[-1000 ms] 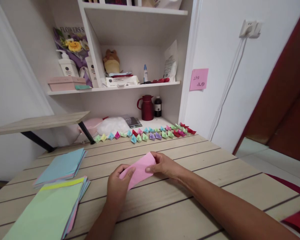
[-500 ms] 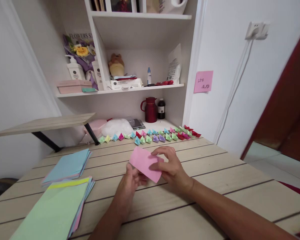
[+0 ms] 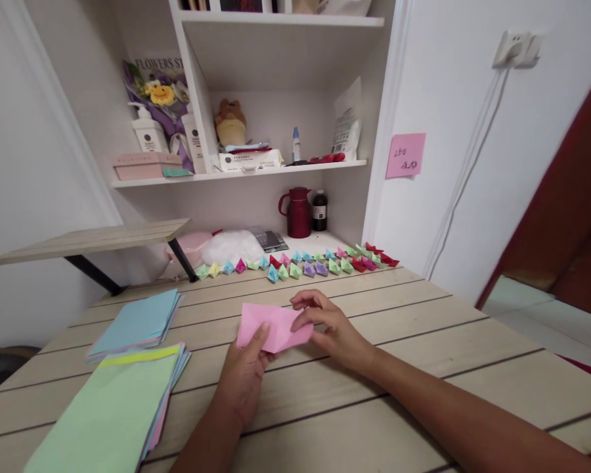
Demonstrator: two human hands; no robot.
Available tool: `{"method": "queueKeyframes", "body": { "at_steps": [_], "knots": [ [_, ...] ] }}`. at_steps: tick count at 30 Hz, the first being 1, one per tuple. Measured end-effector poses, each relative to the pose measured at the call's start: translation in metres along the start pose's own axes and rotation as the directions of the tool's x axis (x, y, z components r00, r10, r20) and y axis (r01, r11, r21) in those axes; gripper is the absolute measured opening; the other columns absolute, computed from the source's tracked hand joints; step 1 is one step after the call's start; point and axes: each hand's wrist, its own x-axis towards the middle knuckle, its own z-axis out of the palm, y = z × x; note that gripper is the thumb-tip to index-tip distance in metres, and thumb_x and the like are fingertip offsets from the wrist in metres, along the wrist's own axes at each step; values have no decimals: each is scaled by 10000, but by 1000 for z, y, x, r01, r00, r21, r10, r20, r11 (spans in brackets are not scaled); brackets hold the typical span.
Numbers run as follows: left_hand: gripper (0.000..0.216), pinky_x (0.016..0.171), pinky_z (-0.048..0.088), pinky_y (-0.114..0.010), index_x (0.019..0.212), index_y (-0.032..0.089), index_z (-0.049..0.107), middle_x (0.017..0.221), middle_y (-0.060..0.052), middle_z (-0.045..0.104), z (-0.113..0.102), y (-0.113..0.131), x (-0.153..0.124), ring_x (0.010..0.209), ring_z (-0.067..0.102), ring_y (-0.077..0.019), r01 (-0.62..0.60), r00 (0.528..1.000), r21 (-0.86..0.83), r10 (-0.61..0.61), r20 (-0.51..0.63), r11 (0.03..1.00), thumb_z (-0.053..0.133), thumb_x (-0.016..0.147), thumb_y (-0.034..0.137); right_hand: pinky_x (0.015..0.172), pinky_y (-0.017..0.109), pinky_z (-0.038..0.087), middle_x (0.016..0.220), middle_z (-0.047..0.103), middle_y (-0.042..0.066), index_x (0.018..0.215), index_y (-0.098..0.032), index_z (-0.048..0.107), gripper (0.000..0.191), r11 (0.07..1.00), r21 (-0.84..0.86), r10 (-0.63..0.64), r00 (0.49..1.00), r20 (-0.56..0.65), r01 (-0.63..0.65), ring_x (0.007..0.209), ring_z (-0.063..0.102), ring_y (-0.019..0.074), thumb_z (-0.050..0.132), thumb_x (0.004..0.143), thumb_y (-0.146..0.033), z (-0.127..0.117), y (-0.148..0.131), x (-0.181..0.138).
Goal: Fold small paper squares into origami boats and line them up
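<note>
Held between both hands, above the wooden table [image 3: 374,420], is a pink sheet of folded paper [image 3: 278,323] with creases across it. My left hand [image 3: 243,378] pinches its left part, thumb on top and fingers underneath. On the right end, the fingers of my right hand [image 3: 332,332] close round the paper's edge; their tips are partly hidden behind it. Small folded paper boats [image 3: 308,268] in several colours stand in rows along the table's far edge. To the left lie a stack of green paper [image 3: 113,407] and a stack of blue paper [image 3: 135,318].
A small raised wooden shelf [image 3: 93,240] on black legs stands at the back left. Behind the boats, a white shelf unit holds a red jug [image 3: 299,213], a dark bottle [image 3: 320,210] and a plastic bag [image 3: 232,248]. A pink note [image 3: 406,156] sticks to the wall.
The pink paper has turned flatter and shifted slightly left. My left thumb, earlier at its lower left edge, now presses on top of it. The view has shifted slightly.
</note>
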Motion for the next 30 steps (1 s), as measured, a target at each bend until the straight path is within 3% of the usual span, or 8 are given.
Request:
{"method": "queueKeyframes", "body": {
  "at_steps": [4,8,11,16,22,25,28,30],
  "knots": [
    [425,655,514,-255,1026,128,696,975,-108,740,3,0,-1,759,674,-160,2,1000,50,-1,-27,999,802,676,345,937,379,437,1072,602,77,793,-196,681,150,970,158,185,983,6,-183,1048,561,222,712,795,-343,-1,7,2],
    [445,620,505,-265,993,92,707,925,-127,732,4,-2,-1,761,653,-181,0,1000,151,-1,8,989,802,662,375,687,296,474,734,633,11,763,-176,576,289,834,391,394,916,71,-389,733,618,171,747,738,-408,1,12,2],
    [453,620,505,-272,988,83,711,901,-121,725,3,-4,1,719,627,-164,-11,1000,202,13,-8,979,815,642,357,528,233,430,606,582,-51,784,-193,489,401,729,513,482,872,84,-453,543,575,122,801,660,-412,3,13,3],
    [435,624,492,-268,887,87,719,820,-101,721,4,-6,2,661,607,-143,-6,1000,190,11,-27,982,836,597,389,462,202,406,633,548,-77,816,-200,484,450,705,560,520,854,8,-435,475,528,79,834,605,-387,3,11,7],
    [373,686,477,-273,782,119,704,689,-51,702,8,-9,2,658,615,-155,-48,996,248,65,-63,968,854,543,362,526,223,415,599,560,-67,794,-207,461,411,711,577,546,833,-90,-403,560,605,135,807,635,-363,10,8,9],
    [355,655,453,-261,792,112,707,674,-31,683,6,-11,3,625,575,-136,-73,989,270,105,-105,960,832,577,365,556,215,407,629,558,-78,940,-217,494,467,678,611,543,839,-40,-410,591,581,120,822,618,-299,12,4,7],
    [377,630,432,-237,875,114,716,692,-16,674,2,-10,6,608,538,-109,-107,984,266,141,-112,958,811,611,366,518,186,345,606,528,-103,1159,-232,484,672,627,602,566,820,85,-495,533,496,82,840,589,-231,12,3,4],
    [390,625,427,-225,916,127,721,718,-13,677,0,-10,7,605,527,-98,-125,985,263,151,-81,957,808,616,362,461,179,263,570,519,-99,1059,-191,564,568,593,557,583,787,202,-582,468,412,57,850,573,-260,11,3,3]
  ]
}}
